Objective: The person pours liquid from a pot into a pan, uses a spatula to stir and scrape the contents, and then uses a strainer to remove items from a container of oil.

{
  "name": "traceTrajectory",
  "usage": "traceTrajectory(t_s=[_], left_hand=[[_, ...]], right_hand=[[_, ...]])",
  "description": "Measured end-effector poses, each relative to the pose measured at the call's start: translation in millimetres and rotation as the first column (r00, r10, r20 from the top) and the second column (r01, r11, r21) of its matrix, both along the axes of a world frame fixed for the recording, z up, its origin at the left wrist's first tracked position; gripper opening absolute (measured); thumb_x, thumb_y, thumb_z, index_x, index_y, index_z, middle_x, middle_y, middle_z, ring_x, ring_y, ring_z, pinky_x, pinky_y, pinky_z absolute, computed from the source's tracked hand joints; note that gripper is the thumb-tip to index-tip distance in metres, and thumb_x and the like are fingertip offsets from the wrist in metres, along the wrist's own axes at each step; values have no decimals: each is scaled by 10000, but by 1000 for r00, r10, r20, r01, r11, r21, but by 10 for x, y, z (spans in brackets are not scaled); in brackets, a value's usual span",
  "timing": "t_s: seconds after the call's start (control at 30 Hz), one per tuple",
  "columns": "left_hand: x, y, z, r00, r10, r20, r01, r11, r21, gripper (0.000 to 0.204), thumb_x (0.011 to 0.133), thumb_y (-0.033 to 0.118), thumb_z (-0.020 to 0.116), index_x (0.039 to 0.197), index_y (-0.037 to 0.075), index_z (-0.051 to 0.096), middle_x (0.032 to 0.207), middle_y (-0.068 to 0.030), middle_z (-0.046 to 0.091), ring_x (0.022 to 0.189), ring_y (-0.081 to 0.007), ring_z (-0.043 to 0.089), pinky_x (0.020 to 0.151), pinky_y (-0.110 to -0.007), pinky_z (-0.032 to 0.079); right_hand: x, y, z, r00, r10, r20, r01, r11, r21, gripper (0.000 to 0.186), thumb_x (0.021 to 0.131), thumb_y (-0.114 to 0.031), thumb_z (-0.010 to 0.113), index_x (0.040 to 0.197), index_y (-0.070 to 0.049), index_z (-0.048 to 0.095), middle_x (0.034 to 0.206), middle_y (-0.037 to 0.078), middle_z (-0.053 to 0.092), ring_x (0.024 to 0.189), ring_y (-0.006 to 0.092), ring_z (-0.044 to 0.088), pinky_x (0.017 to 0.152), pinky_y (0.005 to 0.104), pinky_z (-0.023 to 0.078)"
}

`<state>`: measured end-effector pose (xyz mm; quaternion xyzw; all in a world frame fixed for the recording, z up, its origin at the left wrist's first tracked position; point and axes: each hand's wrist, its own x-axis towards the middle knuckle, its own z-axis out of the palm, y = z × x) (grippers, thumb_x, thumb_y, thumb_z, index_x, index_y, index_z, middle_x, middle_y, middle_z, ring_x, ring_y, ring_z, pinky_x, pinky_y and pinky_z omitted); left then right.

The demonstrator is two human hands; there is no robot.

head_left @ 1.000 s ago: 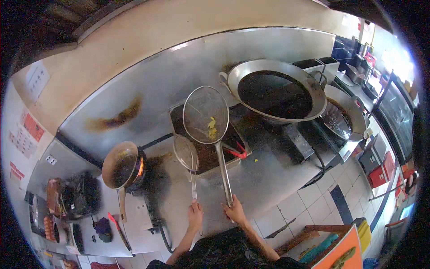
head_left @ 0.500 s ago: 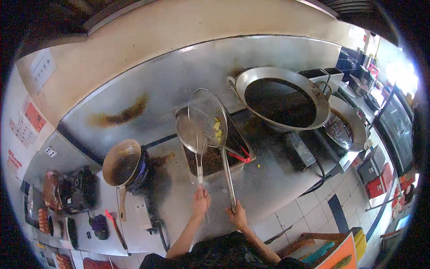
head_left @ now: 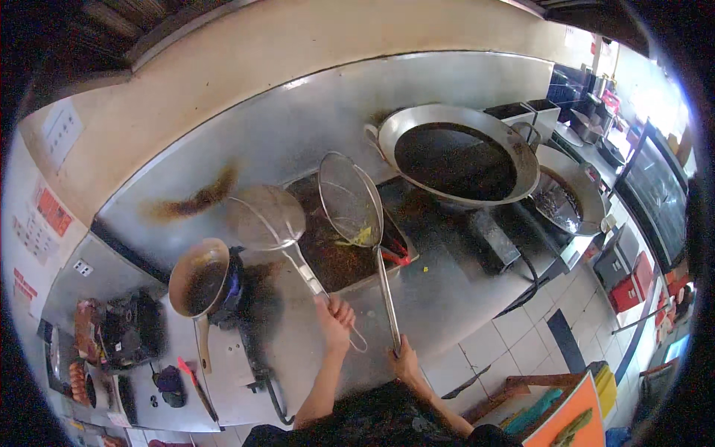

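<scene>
Two strainers are over the middle of the frame. The left strainer (head_left: 266, 217) is a round, shallow mesh bowl with a flat metal handle, crossed by pale bands and slightly blurred; it sits left of centre. The right strainer (head_left: 346, 195) has a deep, fine grey mesh in a bright metal rim and a long straight handle; it is tilted, with yellow bits (head_left: 362, 237) gathered low in its mesh. The left hand (head_left: 337, 319) is closed round the left strainer's handle, whose wire loop pokes out beneath the fist. The right hand (head_left: 404, 363) grips the end of the right strainer's handle, lower centre.

Below them lies a rectangular tray (head_left: 354, 282) of dark contents, with a red tool (head_left: 403, 259) at its right side. The steel counter (head_left: 454, 298) is smudged dark around the tray. A browned pan (head_left: 182, 279) sits at left; a big wok (head_left: 527, 165) of dark liquid stands upper right, with a smaller wok (head_left: 593, 195) beside it. The steel panel (head_left: 313, 112) behind bears a brown scorch mark (head_left: 201, 197), under a cream wall (head_left: 298, 45). White tiles (head_left: 521, 328) cover the floor, lower right, near an orange board (head_left: 577, 421).
</scene>
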<state>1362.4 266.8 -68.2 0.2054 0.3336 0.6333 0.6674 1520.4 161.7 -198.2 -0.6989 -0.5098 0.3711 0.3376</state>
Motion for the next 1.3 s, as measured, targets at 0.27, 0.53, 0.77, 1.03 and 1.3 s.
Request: traceTrajectory(t_s=[0.27,0.53,0.77,1.03,1.3], left_hand=[[159,-4,-434,901,-232,-367,113,942,-316,531,920,606,368,634,163,303,510,51,224,418,-84,216,407,-254,187],[157,115,163,997,75,9,-75,969,237,559,905,641,346,625,161,294,506,43,214,424,-84,195,413,-257,173],[69,98,-469,939,-317,-131,261,909,-325,552,922,621,325,626,156,298,506,49,222,420,-80,206,417,-253,181],[177,229,111,1000,-2,-3,3,965,262,554,906,638,350,632,157,340,499,50,240,411,-83,235,400,-253,188],[188,348,-298,943,-159,-291,106,976,-191,551,927,613,322,632,149,341,498,56,238,391,-89,233,375,-257,220]], right_hand=[[58,45,23,998,33,-47,-34,999,-16,447,835,-269,632,1194,-73,451,859,251,626,837,456,600,656,493,455],[145,81,124,998,58,-13,-59,992,-113,432,848,-249,616,1200,-80,430,862,258,620,846,483,572,672,531,453],[226,50,-38,999,49,-6,-49,994,93,419,839,-210,613,1183,-74,417,850,263,621,801,484,580,631,552,451],[203,107,-3,982,23,-185,-11,998,65,376,812,-188,647,1110,-35,476,802,227,604,764,439,594,626,443,473],[235,77,-314,994,58,-93,-43,987,157,337,813,-158,635,1091,-31,493,886,227,602,830,397,608,684,427,468]])
